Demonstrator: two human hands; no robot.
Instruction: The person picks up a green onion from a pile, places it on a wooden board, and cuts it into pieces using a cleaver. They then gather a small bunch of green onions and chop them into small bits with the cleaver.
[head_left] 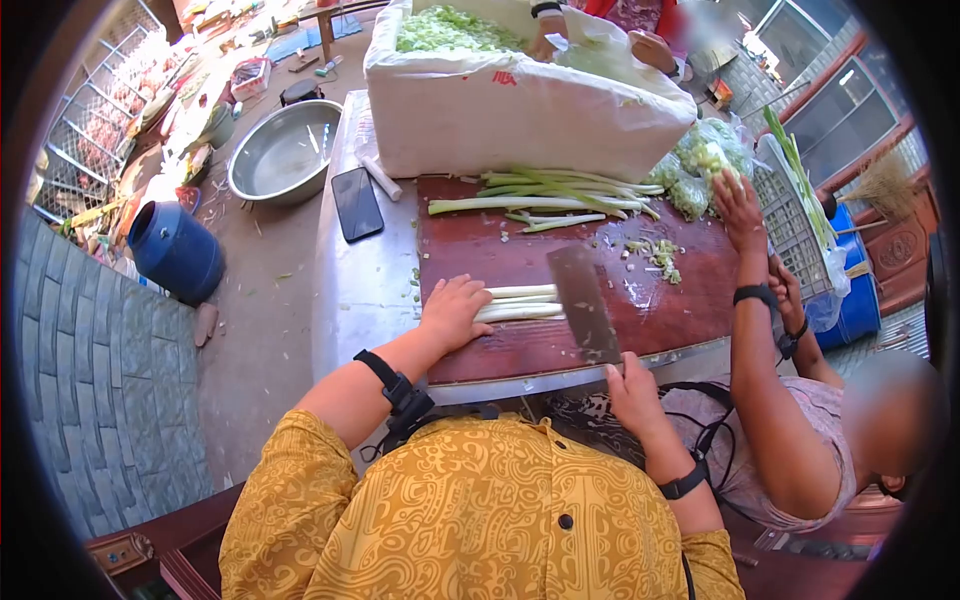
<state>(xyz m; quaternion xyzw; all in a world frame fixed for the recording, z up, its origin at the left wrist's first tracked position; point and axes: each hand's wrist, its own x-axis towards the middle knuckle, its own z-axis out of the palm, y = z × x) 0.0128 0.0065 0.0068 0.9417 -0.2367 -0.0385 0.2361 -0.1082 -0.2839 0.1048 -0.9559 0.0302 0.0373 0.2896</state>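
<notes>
My left hand (456, 312) presses down on a small bundle of green onion stalks (525, 303), its fingers over their left ends. The white stalks lie side by side on the dark red cutting board (480, 355). In my right hand (633, 395) is the handle of a cleaver (585, 305). Its broad blade stands at the right ends of the stalks and hides what is behind it. Chopped bits (660, 258) lie on the board to the right of the blade. Longer green onions (545, 195) rest across the back of the board.
A white foam box (520, 125) of chopped greens stands behind the board, with another person's hands at it. On my right, a co-worker's hand (740, 210) touches a plastic bag of chopped greens (690, 180). A phone (357, 204) lies left; beyond sits a metal basin (285, 155).
</notes>
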